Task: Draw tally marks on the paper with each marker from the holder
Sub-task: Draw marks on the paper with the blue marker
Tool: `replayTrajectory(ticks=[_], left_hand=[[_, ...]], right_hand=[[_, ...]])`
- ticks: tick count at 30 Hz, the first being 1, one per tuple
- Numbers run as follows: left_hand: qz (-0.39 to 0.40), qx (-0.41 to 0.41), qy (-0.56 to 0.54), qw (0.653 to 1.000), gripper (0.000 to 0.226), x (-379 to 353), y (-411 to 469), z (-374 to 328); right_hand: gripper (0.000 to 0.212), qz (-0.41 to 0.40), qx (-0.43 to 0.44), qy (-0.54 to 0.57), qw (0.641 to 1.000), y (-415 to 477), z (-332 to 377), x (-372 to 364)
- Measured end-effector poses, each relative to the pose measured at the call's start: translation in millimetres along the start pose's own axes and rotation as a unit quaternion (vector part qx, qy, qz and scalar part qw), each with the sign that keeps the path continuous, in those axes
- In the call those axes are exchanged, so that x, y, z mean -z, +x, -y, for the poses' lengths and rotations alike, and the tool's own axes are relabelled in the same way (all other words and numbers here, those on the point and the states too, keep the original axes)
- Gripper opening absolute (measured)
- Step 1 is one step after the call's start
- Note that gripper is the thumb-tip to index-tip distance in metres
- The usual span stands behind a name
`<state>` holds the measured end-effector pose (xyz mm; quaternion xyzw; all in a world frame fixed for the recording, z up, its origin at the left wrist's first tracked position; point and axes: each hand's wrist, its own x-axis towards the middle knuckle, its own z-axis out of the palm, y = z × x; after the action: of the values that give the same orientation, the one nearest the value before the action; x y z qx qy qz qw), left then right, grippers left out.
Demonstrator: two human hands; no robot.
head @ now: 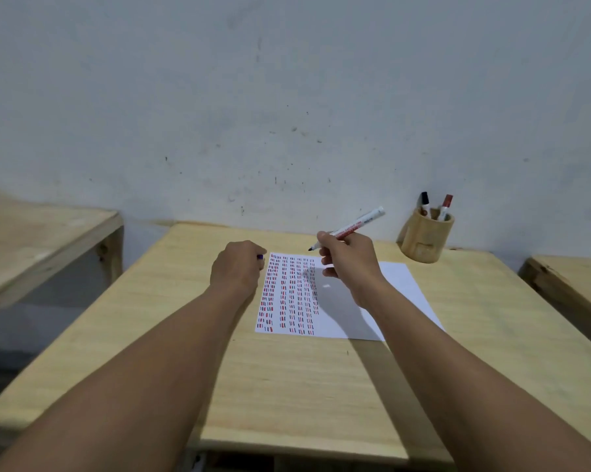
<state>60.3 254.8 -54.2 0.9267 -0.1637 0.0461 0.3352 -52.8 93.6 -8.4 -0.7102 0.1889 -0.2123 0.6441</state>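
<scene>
A white sheet of paper (396, 294) lies on the wooden table (287, 386), its left half covered with rows of red, blue and dark tally marks. My right hand (347, 260) holds an uncapped white marker (358, 224) above the paper's top edge, dark tip pointing left and down, not touching the sheet. My left hand (238, 267) rests fisted at the paper's top-left corner, closed on a small purple cap (260, 257) that peeks out. A round wooden holder (423, 238) at the table's far right corner holds two markers, one black-capped (424, 202) and one red-capped (446, 206).
A grey-white wall stands right behind the table. Another wooden table (42, 240) sits to the left across a gap, and a third one's edge (573, 287) shows at the right. The table's near edge runs along the bottom of the view.
</scene>
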Motion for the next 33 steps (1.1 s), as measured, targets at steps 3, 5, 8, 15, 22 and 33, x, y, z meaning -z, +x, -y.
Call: replayTrajectory(ticks=[3,5,8,15,22,33], left_hand=[[-0.006,-0.001,0.029,1.0,0.041,0.4,-5.0,-1.0],[-0.004,-0.004,0.039,0.999,0.051,4.7,-11.6,-3.3],[-0.004,-0.006,0.071,0.997,0.055,8.4,-27.2,-1.3],[0.037,-0.029,0.175,0.983,0.045,3.3,-57.1,16.6],[0.096,-0.036,0.22,0.97,0.055,3.1,-58.9,21.0],[0.105,-0.03,0.227,0.968,0.056,2.6,-58.8,22.2]], right_hand=[[0.023,0.004,0.006,-0.038,0.999,-3.7,-6.2,-0.5],[0.022,0.009,0.012,-0.066,0.998,-8.0,-9.8,0.3],[0.021,0.001,0.022,-0.117,0.993,-18.3,-16.3,3.1],[0.02,-0.034,0.016,-0.195,0.98,-44.4,-35.0,14.4],[0.031,-0.042,0.023,-0.24,0.97,-53.6,-45.4,12.9],[0.035,-0.035,0.037,-0.256,0.965,-54.9,-47.3,11.2]])
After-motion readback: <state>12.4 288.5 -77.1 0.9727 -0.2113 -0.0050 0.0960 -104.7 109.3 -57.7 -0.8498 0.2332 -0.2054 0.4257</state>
